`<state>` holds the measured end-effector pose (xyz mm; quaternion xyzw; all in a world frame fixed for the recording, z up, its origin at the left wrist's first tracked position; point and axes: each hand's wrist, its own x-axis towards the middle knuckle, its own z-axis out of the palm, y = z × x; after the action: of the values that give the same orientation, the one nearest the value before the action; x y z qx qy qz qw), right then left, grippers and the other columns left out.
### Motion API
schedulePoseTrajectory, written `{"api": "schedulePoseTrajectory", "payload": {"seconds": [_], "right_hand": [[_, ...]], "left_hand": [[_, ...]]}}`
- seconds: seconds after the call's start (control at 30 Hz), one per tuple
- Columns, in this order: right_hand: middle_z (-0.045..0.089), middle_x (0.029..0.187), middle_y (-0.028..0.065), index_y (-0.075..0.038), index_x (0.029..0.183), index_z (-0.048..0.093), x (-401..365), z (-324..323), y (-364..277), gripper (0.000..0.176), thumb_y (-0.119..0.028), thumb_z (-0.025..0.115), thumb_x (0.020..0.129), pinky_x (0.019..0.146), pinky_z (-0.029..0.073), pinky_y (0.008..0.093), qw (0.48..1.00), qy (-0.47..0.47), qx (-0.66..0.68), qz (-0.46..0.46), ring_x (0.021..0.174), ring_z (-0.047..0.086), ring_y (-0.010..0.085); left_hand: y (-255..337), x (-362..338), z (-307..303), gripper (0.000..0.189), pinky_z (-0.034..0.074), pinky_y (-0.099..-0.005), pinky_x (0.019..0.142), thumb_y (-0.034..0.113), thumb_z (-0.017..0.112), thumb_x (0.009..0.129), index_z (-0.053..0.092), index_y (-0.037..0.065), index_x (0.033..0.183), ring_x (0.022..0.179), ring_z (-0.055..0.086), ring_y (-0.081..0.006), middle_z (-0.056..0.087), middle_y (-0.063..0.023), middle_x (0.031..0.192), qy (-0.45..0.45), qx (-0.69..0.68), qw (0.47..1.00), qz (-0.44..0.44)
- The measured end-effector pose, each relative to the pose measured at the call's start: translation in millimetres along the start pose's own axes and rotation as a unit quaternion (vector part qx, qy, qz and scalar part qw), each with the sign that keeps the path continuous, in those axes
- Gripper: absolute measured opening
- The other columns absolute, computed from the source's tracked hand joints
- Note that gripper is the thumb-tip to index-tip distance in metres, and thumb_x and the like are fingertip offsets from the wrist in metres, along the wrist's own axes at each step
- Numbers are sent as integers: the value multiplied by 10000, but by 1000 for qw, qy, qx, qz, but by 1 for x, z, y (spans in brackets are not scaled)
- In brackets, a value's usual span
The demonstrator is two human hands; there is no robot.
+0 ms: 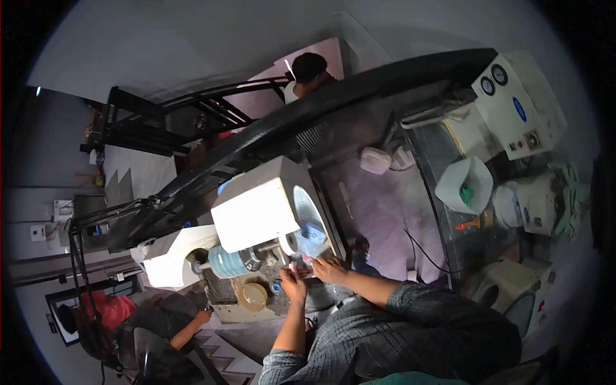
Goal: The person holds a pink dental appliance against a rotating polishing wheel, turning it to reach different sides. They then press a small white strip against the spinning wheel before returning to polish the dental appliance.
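My left hand point(293, 285) is closed around the near side of a small pinkish object point(300, 264), too small to make out. On its other side my right hand point(329, 269) has its fingers closed on the same object. Both hands are at the front of a white machine point(256, 208) with a round opening and a spindle. A crumpled blue cloth point(312, 239) lies just beyond my right hand. Left of my hands are a round tan dish point(252, 296) and a small blue ring-shaped item point(276, 286).
A blue ribbed cylinder point(228, 262) is beside the machine. One person in red point(112, 311) sits at the lower left; another point(310, 70) is beyond the dark beam point(385, 83). On the right bench are a white container point(465, 186) and a gauge unit point(520, 106).
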<state>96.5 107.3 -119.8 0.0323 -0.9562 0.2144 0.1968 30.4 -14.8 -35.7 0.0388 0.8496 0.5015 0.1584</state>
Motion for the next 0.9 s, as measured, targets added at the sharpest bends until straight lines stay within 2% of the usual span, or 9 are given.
{"api": "schedulePoseTrajectory", "payload": {"seconds": [0.1, 0.17, 0.3, 0.37, 0.5, 0.63, 0.7, 0.8, 0.9], "right_hand": [[482, 760, 60, -73, 777, 536, 1, -8, -3, 146, -210, 576, 747, 525, 444, 307, 994, -39, -81, -65, 695, 545, 197], [521, 827, 76, -80, 887, 573, 10, -28, -6, 203, -225, 582, 745, 502, 478, 362, 994, -15, 75, 75, 634, 558, 227], [481, 785, 58, -48, 808, 544, -3, -4, 3, 131, -153, 562, 730, 449, 466, 350, 994, -84, 71, 0, 695, 526, 222], [513, 745, 104, -69, 802, 548, 17, -40, -5, 84, -145, 525, 775, 511, 464, 408, 966, -29, 221, 130, 601, 557, 319], [547, 654, 120, -22, 735, 566, 43, -59, -2, 83, -94, 593, 765, 522, 445, 342, 907, -16, 352, 231, 584, 565, 258], [634, 780, 48, 10, 929, 622, 65, -54, -9, 199, -145, 634, 805, 524, 473, 270, 809, -51, 493, 315, 643, 565, 108], [627, 825, 48, 22, 971, 605, 78, -71, -19, 230, -145, 637, 816, 513, 512, 259, 644, -111, 606, 454, 662, 562, 102], [613, 825, 39, 22, 996, 594, 81, -81, -19, 236, -142, 631, 831, 500, 536, 245, 555, -119, 676, 470, 659, 560, 87], [598, 814, 40, 10, 967, 608, 79, -80, -17, 177, -115, 618, 843, 491, 522, 225, 524, -99, 703, 470, 653, 548, 81]], "left_hand": [[10, 1, -1, 151, 496, -273, 585, 123, 464, 939, 373, 3, 951, 646, 633, -173, 619, -138, 766, -5, 29, 1000, 6], [10, 3, -3, 166, 493, -284, 593, 126, 479, 933, 370, 1, 945, 665, 632, -169, 618, -141, 760, -20, 54, 998, -6], [20, 1, -6, 88, 497, -303, 660, 48, 445, 915, 396, -2, 968, 736, 648, -216, 630, -169, 812, -19, 47, 999, 13], [28, 2, -12, 56, 507, -312, 664, -13, 392, 908, 391, -3, 964, 761, 659, -230, 629, -178, 859, -35, 38, 999, 15], [27, 6, -21, 41, 531, -311, 690, 14, 432, 925, 401, -5, 946, 763, 654, -218, 628, -160, 881, -40, -79, 996, -12], [25, 6, -26, 14, 508, -286, 672, 0, 428, 924, 426, -1, 938, 739, 653, -191, 615, -109, 818, -43, -143, 989, 8], [31, 8, -25, 13, 508, -280, 696, -11, 430, 920, 437, -6, 930, 746, 643, -179, 618, -103, 812, -84, -152, 985, 2], [22, 8, -19, 17, 482, -252, 597, 1, 451, 916, 461, -2, 929, 645, 587, -124, 596, -77, 760, -75, -114, 991, -1], [35, 7, -13, 33, 413, -215, 544, 6, 470, 906, 499, -3, 920, 600, 511, -71, 570, -47, 697, -63, -141, 988, -22]]}}
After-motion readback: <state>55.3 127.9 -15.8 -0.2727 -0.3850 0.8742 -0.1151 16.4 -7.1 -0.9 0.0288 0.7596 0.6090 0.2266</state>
